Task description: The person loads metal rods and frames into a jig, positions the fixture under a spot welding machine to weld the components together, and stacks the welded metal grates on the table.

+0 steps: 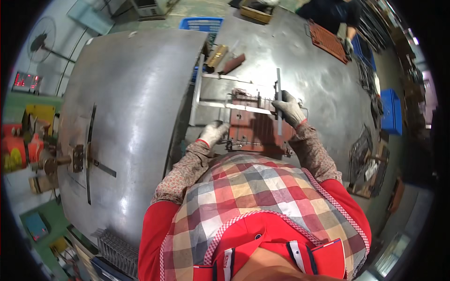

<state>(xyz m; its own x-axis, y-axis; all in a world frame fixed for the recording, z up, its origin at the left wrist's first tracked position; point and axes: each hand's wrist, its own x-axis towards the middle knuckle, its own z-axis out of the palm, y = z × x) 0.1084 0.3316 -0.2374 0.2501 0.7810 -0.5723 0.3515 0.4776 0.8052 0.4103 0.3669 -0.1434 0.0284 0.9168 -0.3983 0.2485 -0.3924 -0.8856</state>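
A reddish-brown ribbed metal plate (248, 131) lies on the metal table close to my body. Over its far part sits a silvery metal frame (215, 105) of flat bars, with long side bars and two crossbars. My right hand (291, 110), in a grey-white work glove with dark fingertips, is closed around the frame's right bar. Beside the plate's left edge is my left hand (213, 133), gloved the same way. Its fingers are curled together at that edge; what they pinch there, if anything, is hidden. Thin metal rods run across the plate's far end.
A second metal table (117, 117) stands at left, across a gap. Beyond the frame are a yellowish block (217, 57), a brown metal piece (233, 63) and a blue crate (201, 23). At far right, a co-worker's gloved hand (348, 48) touches another reddish-brown plate (328, 41). A blue bin (390, 111) stands at right.
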